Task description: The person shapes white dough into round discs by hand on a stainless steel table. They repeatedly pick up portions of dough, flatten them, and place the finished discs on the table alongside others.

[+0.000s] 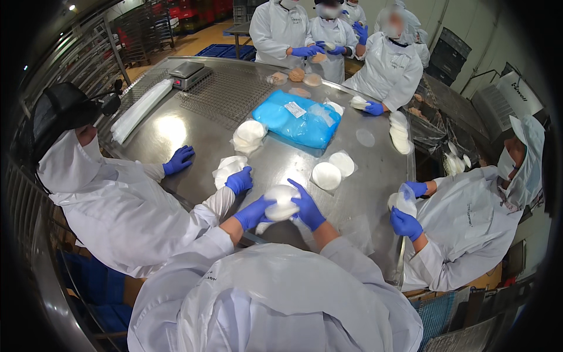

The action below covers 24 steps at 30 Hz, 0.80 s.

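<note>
"Going left to right, how should this step be handled?"

"On the left, a co-worker's gloved hand (239, 180) sits just beside a loose white pile (229, 166), so I'd keep the near elbow tucked away from it. The person's own left hand (253, 213) is closed on the left side of the white discs (282, 199), over the near part of the steel table (370, 190). I'd grip lightly there, as thin-looking rounds probably crease"

"And on the other side?"

"The right hand (307, 206) is closed on their right side, so the hands stand apart with the discs between them. Holding both sides level should stop the layers slipping. Farther right lie two white rounds (326, 176), best left undisturbed"

"What's hard to make out?"

"On the left, the co-worker's fingers partly hide the pile. A white piece (263, 227) by the left hand is mostly covered. Blur smears the held discs, so I can't count them, and the fingertips behind them are hidden. To the right, a clear sheet (358, 234) barely shows against the metal"
</note>
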### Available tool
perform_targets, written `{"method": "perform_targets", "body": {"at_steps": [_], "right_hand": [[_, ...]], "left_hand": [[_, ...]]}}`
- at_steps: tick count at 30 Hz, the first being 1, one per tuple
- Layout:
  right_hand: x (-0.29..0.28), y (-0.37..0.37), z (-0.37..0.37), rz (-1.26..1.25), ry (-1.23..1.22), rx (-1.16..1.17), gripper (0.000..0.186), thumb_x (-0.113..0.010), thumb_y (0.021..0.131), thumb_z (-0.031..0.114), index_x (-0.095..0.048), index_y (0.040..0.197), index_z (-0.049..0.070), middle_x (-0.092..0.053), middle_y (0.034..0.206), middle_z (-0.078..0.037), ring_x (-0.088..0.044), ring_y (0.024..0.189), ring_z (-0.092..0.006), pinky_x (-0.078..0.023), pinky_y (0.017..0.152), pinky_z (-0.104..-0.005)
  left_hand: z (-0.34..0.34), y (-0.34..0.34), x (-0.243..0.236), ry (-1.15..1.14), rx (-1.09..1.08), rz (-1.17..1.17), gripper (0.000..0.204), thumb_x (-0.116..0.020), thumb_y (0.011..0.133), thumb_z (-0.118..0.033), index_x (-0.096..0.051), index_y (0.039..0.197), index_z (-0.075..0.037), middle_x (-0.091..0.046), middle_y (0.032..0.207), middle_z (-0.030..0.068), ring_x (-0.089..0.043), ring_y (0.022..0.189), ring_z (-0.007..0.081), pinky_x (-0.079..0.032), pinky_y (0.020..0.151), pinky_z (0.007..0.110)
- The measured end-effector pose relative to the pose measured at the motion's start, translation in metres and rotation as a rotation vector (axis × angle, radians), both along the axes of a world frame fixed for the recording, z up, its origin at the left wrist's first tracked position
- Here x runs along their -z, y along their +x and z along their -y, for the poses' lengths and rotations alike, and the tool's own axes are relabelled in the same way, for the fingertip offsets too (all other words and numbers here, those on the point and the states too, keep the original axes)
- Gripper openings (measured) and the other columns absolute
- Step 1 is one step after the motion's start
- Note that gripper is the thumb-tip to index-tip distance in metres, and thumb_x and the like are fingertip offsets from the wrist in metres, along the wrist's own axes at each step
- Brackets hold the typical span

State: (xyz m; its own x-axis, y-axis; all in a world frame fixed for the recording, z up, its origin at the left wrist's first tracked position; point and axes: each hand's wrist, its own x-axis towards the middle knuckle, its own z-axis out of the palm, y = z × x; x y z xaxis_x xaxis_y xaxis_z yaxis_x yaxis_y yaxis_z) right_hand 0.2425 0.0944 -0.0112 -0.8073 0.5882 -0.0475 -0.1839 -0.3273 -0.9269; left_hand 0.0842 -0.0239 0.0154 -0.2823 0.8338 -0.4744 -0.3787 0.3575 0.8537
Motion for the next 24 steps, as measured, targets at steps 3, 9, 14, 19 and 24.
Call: {"method": "perform_targets", "body": {"at_steps": [3, 9, 14, 19, 24], "right_hand": [[0.027, 0.007, 0.019, -0.308, -0.646, 0.061, 0.045, -0.043, 0.085, -0.001, -0.047, 0.128, 0.009, -0.061, 0.102, -0.012, -0.059, 0.075, -0.0105, -0.047, 0.053, -0.0218], [-0.098, -0.002, 0.040, -0.016, 0.787, 0.318, 0.035, -0.040, 0.079, -0.007, -0.060, 0.104, 0.006, -0.060, 0.107, -0.014, -0.062, 0.084, -0.0251, -0.050, 0.069, -0.0304], [0.043, 0.003, -0.003, 0.519, 1.143, 0.243, 0.023, -0.046, 0.081, -0.004, -0.060, 0.095, 0.008, -0.061, 0.099, -0.013, -0.062, 0.088, -0.0264, -0.049, 0.075, -0.0339], [0.015, -0.019, -0.020, 0.154, 0.267, 0.199, 0.036, -0.044, 0.088, 0.001, -0.049, 0.122, 0.009, -0.055, 0.115, -0.014, -0.060, 0.094, -0.0257, -0.050, 0.080, -0.0386], [-0.016, -0.008, 0.042, 0.114, 0.395, 0.358, 0.087, -0.061, 0.086, 0.010, -0.001, 0.150, 0.009, -0.023, 0.148, -0.021, -0.032, 0.134, -0.0312, -0.034, 0.108, -0.0398]], "left_hand": [[-0.001, -0.010, 0.009, 0.271, 0.462, -0.205, 0.042, -0.049, 0.088, -0.007, -0.045, 0.130, -0.008, -0.052, 0.125, 0.0082, -0.053, 0.113, 0.0186, -0.045, 0.095, 0.030], [-0.007, -0.016, 0.009, 0.205, -0.145, 0.149, 0.038, -0.051, 0.091, -0.015, -0.047, 0.129, -0.012, -0.057, 0.113, 0.0048, -0.059, 0.096, 0.0160, -0.047, 0.079, 0.026], [-0.001, -0.022, 0.037, 0.081, -0.139, 0.167, 0.040, -0.054, 0.091, -0.020, -0.047, 0.130, -0.014, -0.058, 0.110, 0.0042, -0.058, 0.089, 0.0142, -0.045, 0.077, 0.027], [0.017, 0.001, 0.036, 0.040, -0.006, 0.703, 0.054, -0.059, 0.092, -0.027, -0.035, 0.139, -0.013, -0.057, 0.118, 0.0074, -0.059, 0.101, 0.0178, -0.051, 0.078, 0.034], [0.006, 0.004, 0.012, 0.275, 0.002, 0.235, 0.052, -0.063, 0.088, -0.024, -0.044, 0.134, -0.008, -0.056, 0.121, 0.0101, -0.058, 0.108, 0.0215, -0.051, 0.086, 0.035]]}}
